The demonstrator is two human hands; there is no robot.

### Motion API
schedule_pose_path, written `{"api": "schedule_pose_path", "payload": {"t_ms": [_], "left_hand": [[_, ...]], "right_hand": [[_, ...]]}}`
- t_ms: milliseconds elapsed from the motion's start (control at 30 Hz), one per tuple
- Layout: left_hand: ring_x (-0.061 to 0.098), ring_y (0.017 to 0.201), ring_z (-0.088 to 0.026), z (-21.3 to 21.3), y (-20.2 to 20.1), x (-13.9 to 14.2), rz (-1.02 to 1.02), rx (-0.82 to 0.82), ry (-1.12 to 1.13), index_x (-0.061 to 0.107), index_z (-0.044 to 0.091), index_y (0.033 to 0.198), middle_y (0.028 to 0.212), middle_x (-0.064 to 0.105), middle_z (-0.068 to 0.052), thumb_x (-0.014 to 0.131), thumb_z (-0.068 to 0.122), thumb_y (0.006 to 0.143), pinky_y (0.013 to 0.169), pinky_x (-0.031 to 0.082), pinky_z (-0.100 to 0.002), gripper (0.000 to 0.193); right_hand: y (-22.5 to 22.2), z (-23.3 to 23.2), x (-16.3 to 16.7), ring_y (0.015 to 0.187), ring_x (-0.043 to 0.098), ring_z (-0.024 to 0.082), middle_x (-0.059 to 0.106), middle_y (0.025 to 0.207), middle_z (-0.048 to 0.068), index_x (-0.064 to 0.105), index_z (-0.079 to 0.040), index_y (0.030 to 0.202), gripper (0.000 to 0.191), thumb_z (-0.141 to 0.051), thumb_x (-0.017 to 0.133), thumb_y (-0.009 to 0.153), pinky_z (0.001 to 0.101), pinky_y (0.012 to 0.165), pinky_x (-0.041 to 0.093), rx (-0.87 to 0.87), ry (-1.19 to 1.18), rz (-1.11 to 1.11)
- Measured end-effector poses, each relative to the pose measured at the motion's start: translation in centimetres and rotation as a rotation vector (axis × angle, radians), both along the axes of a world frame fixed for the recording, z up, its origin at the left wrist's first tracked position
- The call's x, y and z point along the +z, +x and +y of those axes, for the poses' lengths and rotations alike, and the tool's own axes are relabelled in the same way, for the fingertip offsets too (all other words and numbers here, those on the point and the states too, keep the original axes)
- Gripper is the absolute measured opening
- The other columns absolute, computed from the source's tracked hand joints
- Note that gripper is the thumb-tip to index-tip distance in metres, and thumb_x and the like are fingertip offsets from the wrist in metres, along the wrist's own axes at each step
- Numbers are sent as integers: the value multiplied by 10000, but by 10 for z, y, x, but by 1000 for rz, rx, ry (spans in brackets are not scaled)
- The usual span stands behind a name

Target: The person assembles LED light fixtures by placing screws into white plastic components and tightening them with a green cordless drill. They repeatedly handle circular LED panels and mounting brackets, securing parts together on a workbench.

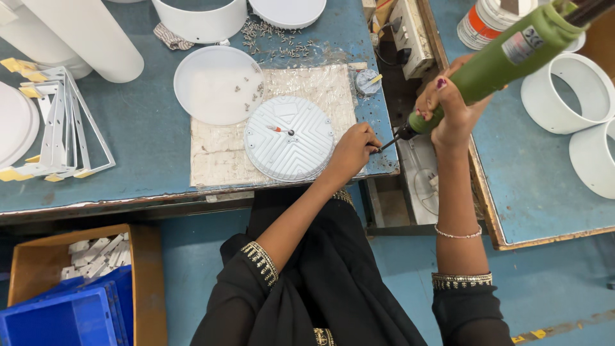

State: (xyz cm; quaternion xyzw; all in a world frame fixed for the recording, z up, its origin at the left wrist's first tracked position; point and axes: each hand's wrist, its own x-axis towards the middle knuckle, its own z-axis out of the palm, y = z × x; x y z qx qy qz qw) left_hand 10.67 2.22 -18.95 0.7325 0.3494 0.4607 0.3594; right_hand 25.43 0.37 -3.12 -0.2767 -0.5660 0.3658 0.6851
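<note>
right hand (448, 106) gripping green screwdriver (506, 57), left hand (351, 150) pinching screw onto bit by counter (147, 134) right edge, steadying; ribbed disc (289, 138) beside.

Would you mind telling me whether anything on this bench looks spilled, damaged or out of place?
Small screws lie scattered loose on the blue bench near its far edge, and a few sit on the white round cover. The bench's near edge looks chipped and worn. Nothing else stands out.
</note>
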Motion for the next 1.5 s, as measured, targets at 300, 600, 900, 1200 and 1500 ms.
{"api": "schedule_pose_path", "payload": {"t_ms": [300, 600, 900, 1200, 1500], "left_hand": [[637, 940, -310, -3, -8, 6, -30, -23, 20, 743, -4, 871, 922, 635, -117, 746, -60, 757, 813, 526, -398, 127], [623, 953, -310, -8, -11, 7, -36, -51, 18, 743, 1, 872, 935, 632, -116, 728, -6, 821, 842, 506, -395, 54], [611, 970, -314, -9, -15, 3, -27, -39, 82, 717, 5, 893, 941, 610, -117, 707, 23, 864, 864, 497, -402, 35], [748, 906, -188, -49, -38, 41, -258, -76, -220, 747, 15, 1056, 986, 765, -113, 649, 57, 967, 808, 570, -312, 138], [753, 820, -114, -113, -116, 73, -336, 148, -405, 710, -18, 1008, 877, 777, -93, 706, 64, 938, 717, 592, -244, 107]], "right_hand": [[3, 6, 7, 461, 443, 169, 465, 643, 84, 465, -30, 1091, 255, -130, 689, 1021, 316, 485, 430, 34, -38, 20], [34, 13, 22, 519, 466, 185, 483, 701, 97, 498, -16, 1091, 246, -154, 698, 1053, 347, 566, 468, 135, -130, 50], [44, 4, 27, 800, 630, 225, 594, 871, 123, 534, 6, 1080, 209, -135, 686, 1099, 383, 809, 561, 113, -163, -84], [5, -64, -33, 1028, 616, 132, 649, 1107, 53, 617, -5, 1266, 231, -73, 641, 1047, 275, 956, 507, -443, -268, -362], [-100, -109, -101, 930, 672, 164, 720, 1061, 103, 663, 58, 1179, 225, 31, 651, 956, 274, 823, 569, 56, -559, -124]]}}
